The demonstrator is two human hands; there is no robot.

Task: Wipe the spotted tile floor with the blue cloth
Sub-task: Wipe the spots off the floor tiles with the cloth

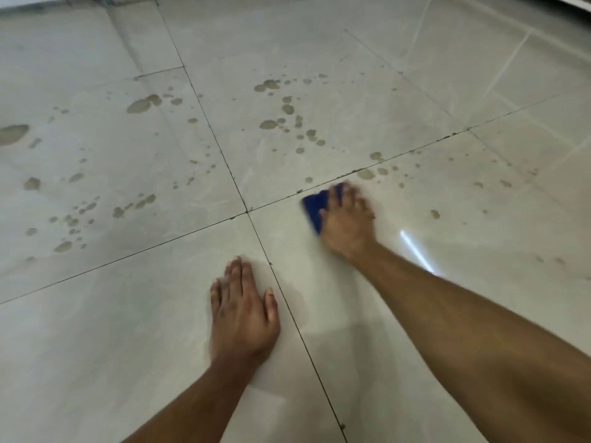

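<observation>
Two bare hands work a pale grey, glossy spotted tile floor [319, 59] as seen from the head camera, the only view on offer. The right hand [347, 219] presses a small, folded dark blue cloth [315, 207] flat against the tile just below a dark grout line [415, 150], its fingers spread over the top of the cloth and curled slightly at its far edge; the blur leaves it unclear how firmly they clutch it. The left hand [243, 310] lies palm down on a near tile, fingers extended and together, holding nothing, apparently as a brace.

Soft, light and limp by the look of it, the cloth should bunch or slip from under the palm unless it is pinned under a flat hand, with the fingertips over its leading edge. A dry or barely damp rag would likely need steady downward pressure on marks like these.

Brownish dried spots [287, 108] scatter across the tiles beyond the hands and to the left, with a few to the right of the cloth; the nearest tiles look clean. A bright streak of reflected light [415, 249] suggests a slick surface. The foot of a white wall [32, 1] borders the far edge.
</observation>
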